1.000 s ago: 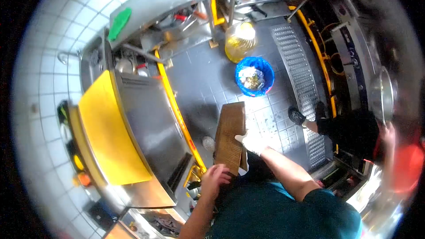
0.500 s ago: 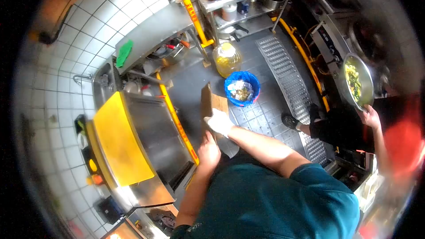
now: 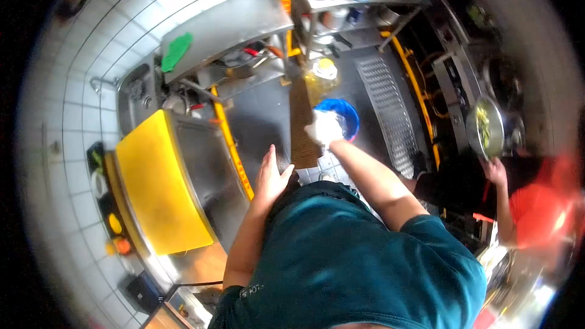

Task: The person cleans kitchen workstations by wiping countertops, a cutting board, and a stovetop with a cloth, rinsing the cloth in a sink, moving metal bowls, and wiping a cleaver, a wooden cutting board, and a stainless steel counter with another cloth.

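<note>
My right hand, in a white glove, grips the right edge of a flat brown piece of cardboard, which is held upright and is slightly blurred. My left hand is bare and apart from the cardboard, to its lower left, with thumb and fingers spread. Partly behind the gloved hand stands a bin with a blue liner. Just beyond it is a large clear jug of yellow liquid with a yellow cap.
A yellow cutting board lies on the left counter. Behind stand a steel table with a green cloth and a loaded shelf. On the right, another person's hand holds a steel bowl of chopped greens. Metal grating crosses the floor.
The left hand has let go of the cardboard and opened. The right hand has moved the cardboard up and right, closer to the bin, and turned it. The view has shifted slightly.
</note>
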A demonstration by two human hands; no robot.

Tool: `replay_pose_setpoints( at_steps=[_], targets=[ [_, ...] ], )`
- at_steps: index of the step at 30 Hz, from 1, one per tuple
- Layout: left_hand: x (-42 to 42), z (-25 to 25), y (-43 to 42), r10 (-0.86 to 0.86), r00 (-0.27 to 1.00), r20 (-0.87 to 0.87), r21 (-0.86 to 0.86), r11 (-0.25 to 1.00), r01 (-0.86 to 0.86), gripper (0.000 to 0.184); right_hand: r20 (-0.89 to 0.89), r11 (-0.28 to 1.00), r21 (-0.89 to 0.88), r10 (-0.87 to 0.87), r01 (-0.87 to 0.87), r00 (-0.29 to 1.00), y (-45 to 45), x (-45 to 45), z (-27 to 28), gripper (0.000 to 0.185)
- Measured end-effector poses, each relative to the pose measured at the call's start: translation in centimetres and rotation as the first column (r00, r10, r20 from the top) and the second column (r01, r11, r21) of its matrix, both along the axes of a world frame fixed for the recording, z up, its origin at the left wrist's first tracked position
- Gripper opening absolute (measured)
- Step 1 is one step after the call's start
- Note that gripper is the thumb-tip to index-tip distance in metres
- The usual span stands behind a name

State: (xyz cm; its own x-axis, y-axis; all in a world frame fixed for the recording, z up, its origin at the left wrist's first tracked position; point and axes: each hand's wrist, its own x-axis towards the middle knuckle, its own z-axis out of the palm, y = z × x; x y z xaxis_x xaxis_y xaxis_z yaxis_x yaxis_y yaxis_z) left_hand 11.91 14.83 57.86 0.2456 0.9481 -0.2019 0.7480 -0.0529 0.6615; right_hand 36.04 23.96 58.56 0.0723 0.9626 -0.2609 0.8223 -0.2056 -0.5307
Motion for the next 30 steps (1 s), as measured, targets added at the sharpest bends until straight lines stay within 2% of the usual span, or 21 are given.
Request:
replay_pose_setpoints(
  at_steps=[2, 4, 6, 7, 8, 10, 14, 16, 18, 20, 23, 26, 27, 30],
  targets=[
    [-4.0, -1.2, 1.9, 0.012, 1.0, -0.028, 0.002, 1.0, -0.012, 0.089, -0.032, 0.994, -0.052, -0.101, 0.099, 0.994, 3.0, -0.2, 0.1, 0.04],
    [-7.3, -2.5, 3.4, -0.007, 0.998, -0.064, 0.04, 0.999, 0.009, 0.079, -0.019, 0.996, -0.057, -0.075, 0.074, 0.997, 5.8, 0.6, 2.7, 0.042],
    [-10.0, -1.8, 4.6, -0.011, 0.993, -0.117, 0.005, 1.0, 0.012, 0.073, 0.05, 0.994, -0.033, -0.107, 0.109, 0.993, 8.8, 0.9, 4.2, 0.044],
    [-11.0, -1.3, 5.4, -0.006, 0.992, -0.124, -0.022, 1.0, 0.003, 0.072, 0.135, 0.99, 0.018, -0.141, 0.14, 0.981, 10.7, 1.7, 2.0, 0.044],
    [-12.0, -0.9, 5.8, -0.002, 0.991, -0.133, -0.054, 0.999, -0.006, 0.07, 0.096, 0.982, -0.003, -0.187, 0.188, 0.978, 12.0, 1.5, 4.2, 0.042],
    [-13.9, -0.9, 6.4, 0.008, 0.988, -0.157, -0.104, 0.994, -0.024, 0.067, 0.198, 0.979, 0.053, -0.205, 0.198, 0.959, 15.5, 2.4, 3.3, 0.04],
    [-16.1, -1.5, 7.2, 0.038, 0.985, -0.171, -0.119, 0.991, -0.059, 0.064, 0.207, 0.987, 0.029, -0.16, 0.158, 0.965, 22.3, 3.3, 6.1, 0.04],
    [-16.6, -1.4, 7.7, 0.039, 0.978, -0.203, -0.168, 0.983, -0.074, 0.063, 0.22, 0.981, 0.082, -0.19, 0.176, 0.957, 25.1, 3.4, 7.6, 0.039],
    [-16.9, -1.6, 7.2, 0.087, 0.972, -0.219, -0.126, 0.985, -0.116, 0.06, 0.298, 0.988, 0.057, -0.157, 0.146, 0.942, 29.5, 6.6, 3.1, 0.039],
    [-17.0, -1.7, 7.6, 0.123, 0.965, -0.231, -0.11, 0.982, -0.151, 0.056, 0.338, 0.99, -0.029, -0.122, 0.139, 0.933, 31.7, 7.7, 4.1, 0.041],
    [-16.3, -1.4, 9.3, 0.168, 0.954, -0.247, -0.13, 0.97, -0.205, 0.052, 0.34, 0.992, -0.004, -0.115, 0.124, 0.933, 33.5, 9.5, 4.4, 0.039],
    [-15.6, -0.8, 10.7, 0.178, 0.941, -0.286, -0.146, 0.963, -0.226, 0.052, 0.22, 0.991, 0.055, -0.132, 0.123, 0.966, 32.8, 9.8, 6.5, 0.034],
    [-16.1, -3.0, 10.9, 0.16, 0.953, -0.257, -0.106, 0.976, -0.192, 0.058, 0.179, 0.982, 0.093, -0.182, 0.167, 0.967, 32.8, 9.9, 6.5, 0.037],
    [-14.6, -3.0, 15.1, 0.05, 0.942, -0.332, -0.34, 0.925, -0.169, 0.063, 0.184, 0.973, 0.107, -0.221, 0.204, 0.958, 35.0, 10.2, 6.9, 0.037]
  ],
)
